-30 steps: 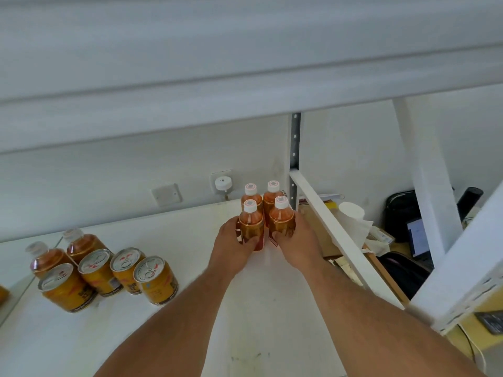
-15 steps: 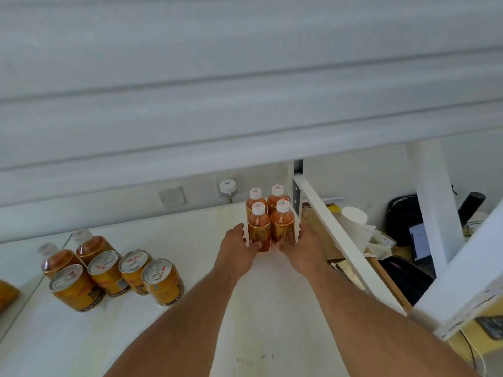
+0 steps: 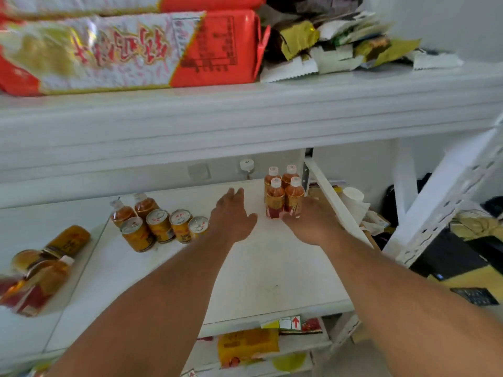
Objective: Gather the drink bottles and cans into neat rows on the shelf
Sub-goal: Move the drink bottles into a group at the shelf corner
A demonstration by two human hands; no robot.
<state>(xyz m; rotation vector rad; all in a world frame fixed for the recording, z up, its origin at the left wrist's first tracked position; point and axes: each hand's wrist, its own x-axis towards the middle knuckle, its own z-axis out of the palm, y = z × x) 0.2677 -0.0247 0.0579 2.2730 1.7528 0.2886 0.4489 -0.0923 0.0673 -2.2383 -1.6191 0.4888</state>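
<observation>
Reaching with spread, empty fingers, the left hand (image 3: 231, 217) is hovering between 4 cans (image 3: 163, 229) and 4 bottles (image 3: 283, 194) standing squared at the shelf's (image 3: 272, 268) right rear. The right hand (image 3: 313, 221) is resting against that block, fingers hidden; sliding the cans upright toward it should be keeping rows straight.

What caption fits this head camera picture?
Two open hands, left hand and right hand, beside four bottles on a white shelf.

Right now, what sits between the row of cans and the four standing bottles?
Only the open left hand, hovering over bare white shelf, in the head view.
</observation>
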